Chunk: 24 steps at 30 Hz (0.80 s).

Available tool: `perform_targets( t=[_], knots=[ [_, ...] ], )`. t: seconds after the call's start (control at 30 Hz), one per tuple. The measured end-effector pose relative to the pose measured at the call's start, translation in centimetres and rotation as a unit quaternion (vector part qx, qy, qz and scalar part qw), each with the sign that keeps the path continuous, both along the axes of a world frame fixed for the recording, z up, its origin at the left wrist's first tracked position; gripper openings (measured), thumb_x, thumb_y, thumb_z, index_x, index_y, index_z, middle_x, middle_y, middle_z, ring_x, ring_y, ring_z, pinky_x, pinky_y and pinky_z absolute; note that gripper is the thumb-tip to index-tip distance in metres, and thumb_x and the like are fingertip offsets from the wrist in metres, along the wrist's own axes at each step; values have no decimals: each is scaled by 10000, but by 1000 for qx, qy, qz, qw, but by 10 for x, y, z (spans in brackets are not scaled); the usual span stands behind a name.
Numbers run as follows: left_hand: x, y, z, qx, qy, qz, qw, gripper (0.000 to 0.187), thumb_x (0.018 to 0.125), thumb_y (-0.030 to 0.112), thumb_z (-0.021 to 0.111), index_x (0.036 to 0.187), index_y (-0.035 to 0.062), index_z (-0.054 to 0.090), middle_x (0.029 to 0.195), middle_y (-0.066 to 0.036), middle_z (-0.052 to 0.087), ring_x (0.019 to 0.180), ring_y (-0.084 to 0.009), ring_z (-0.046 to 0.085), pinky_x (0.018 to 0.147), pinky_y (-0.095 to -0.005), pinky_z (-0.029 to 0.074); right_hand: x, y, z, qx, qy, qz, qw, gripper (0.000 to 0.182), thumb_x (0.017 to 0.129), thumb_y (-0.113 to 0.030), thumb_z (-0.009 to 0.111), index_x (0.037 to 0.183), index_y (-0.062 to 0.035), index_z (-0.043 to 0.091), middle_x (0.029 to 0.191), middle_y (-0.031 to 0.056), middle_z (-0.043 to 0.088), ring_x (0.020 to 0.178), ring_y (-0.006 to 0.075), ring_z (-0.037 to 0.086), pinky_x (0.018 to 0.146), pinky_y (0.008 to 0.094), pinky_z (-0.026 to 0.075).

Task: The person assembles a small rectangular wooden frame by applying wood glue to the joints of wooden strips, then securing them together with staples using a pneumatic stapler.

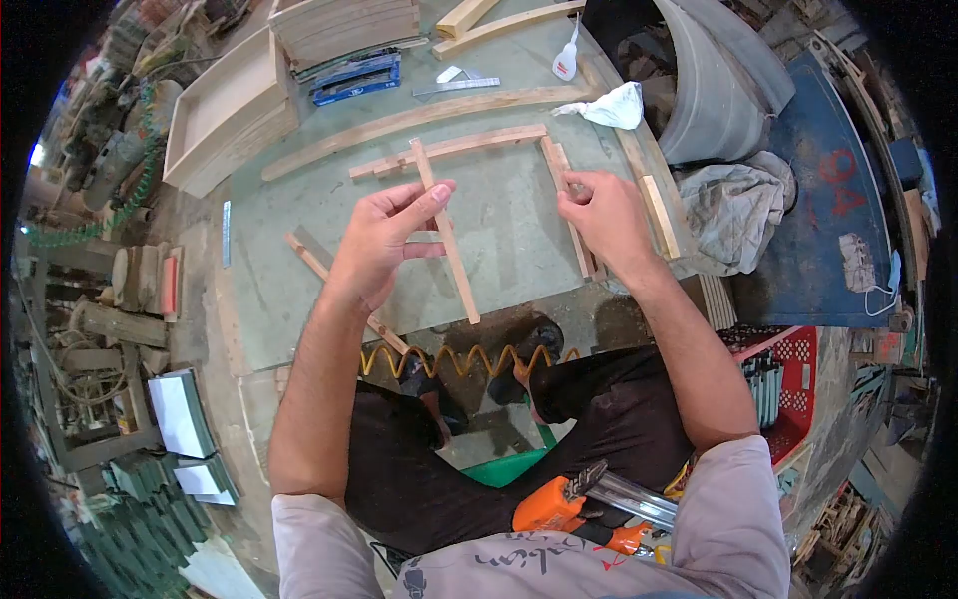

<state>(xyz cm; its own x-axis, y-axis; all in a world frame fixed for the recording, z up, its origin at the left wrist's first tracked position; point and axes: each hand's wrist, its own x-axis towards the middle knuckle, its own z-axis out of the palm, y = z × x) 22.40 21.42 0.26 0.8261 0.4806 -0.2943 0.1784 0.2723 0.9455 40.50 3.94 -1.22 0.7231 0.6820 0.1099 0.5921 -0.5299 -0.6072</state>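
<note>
My left hand (394, 228) is closed on a thin wooden strip (454, 250), pinched between thumb and fingers. The strip is raised above the greenish tabletop (329, 225) and slants from upper left to lower right. At the right, the thumb and forefinger of my right hand (607, 218) are closed beside two wooden strips (555, 160) lying side by side. Whether those fingertips hold anything is hard to make out. Beyond my hands lie further wooden strips (479, 145), placed end to end or overlapping. Another strip (311, 258) lies slanted, partly behind my left forearm.
At the back are wooden drawer boxes (225, 110), a blue case (357, 80), a small square (457, 86), a glue bottle (566, 62) and a white bag (614, 107). A yellow coiled hose (469, 361) crosses at the near edge. An orange tool (551, 507) lies by my lap.
</note>
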Motion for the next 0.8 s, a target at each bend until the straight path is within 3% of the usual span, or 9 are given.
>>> perform_targets(
  t=[0.07,0.13,0.17,0.23,0.8],
  knots=[
    [0,0,0,3,4,-1,1000,367,931,293,619,1165,11,634,915,-18,612,819,-119,594,679,-280,540,1,0,-1,-3,-3,3,1000,214,784,-174,651,911,-11,708,747,196,668,711,341,665,695,409,523],
    [0,0,-1,-1,0,2,1000,371,930,298,618,1166,12,633,937,-23,610,820,-126,591,687,-284,536,4,0,-5,-16,-27,13,999,344,784,-195,679,1078,-17,686,767,179,685,689,271,675,673,352,519],
    [0,0,-2,-1,1,1,1000,371,930,298,618,1166,12,633,937,-23,610,820,-126,591,687,-284,536,4,0,-4,-15,-26,13,999,344,784,-195,679,1078,-17,686,767,179,685,689,271,675,673,352,519],
    [0,1,-3,-4,-2,-3,1000,381,926,309,622,1167,14,634,967,-26,604,825,-130,586,701,-288,525,2,1,0,-19,-25,15,999,239,796,-178,644,958,-11,698,789,213,664,746,350,662,718,431,519],
    [0,2,-4,-7,-8,-3,1000,383,924,314,625,1159,12,633,963,-9,578,821,-116,575,698,-267,505,-2,1,9,-51,-4,16,999,274,815,-152,639,1040,-3,686,873,209,677,837,341,666,786,425,520]
  ],
)
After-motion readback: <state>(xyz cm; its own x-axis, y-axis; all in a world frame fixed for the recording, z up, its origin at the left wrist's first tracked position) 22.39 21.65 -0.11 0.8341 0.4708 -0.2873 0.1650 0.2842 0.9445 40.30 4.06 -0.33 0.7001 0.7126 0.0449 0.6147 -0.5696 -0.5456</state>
